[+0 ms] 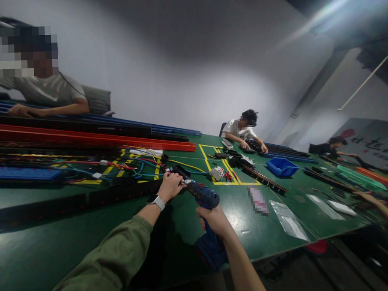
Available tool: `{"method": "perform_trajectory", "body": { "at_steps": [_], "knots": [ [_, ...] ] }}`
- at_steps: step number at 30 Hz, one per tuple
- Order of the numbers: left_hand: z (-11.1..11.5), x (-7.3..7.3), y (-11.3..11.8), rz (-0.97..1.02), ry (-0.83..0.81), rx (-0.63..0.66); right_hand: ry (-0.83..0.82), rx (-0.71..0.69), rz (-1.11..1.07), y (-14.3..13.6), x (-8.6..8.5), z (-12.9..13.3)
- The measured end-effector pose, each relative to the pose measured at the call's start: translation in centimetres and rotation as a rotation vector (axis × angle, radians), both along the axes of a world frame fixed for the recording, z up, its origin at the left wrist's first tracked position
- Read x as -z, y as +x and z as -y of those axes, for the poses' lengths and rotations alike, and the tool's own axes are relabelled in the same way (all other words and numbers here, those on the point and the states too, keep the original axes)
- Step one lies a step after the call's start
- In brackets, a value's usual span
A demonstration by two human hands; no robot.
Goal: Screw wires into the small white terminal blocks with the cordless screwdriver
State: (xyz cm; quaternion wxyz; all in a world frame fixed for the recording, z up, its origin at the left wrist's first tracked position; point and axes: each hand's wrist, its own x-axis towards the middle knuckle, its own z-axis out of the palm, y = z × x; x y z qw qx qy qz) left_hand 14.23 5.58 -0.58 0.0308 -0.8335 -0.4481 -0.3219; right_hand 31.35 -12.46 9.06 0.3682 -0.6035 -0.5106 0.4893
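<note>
My right hand (216,219) is wrapped around the handle of a blue cordless drill (208,196). Its nose points left, toward the fingertips of my left hand (170,186). That hand, with a watch on the wrist, is closed over the right end of a long black strip (115,198) lying on the green table (98,244). My fingers and the drill's nose hide the spot where the drill meets the work. Behind my left hand lie a black part (181,170) and blue, red and yellow wires (143,165).
Long orange channels (132,141) and a blue strip (24,173) lie at the left. To the right are a white connector (217,173), a brown slotted strip (264,179), a blue bin (281,166) and plastic bags (289,220). Several people sit around the table.
</note>
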Motion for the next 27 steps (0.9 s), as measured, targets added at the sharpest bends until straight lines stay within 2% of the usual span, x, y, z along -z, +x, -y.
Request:
{"method": "perform_trajectory", "body": {
  "at_steps": [27],
  "knots": [
    [0.10, -0.39, 0.00, -0.017, -0.016, -0.010, 0.084, -0.013, 0.027, 0.01, -0.43, 0.35]
  ]
}}
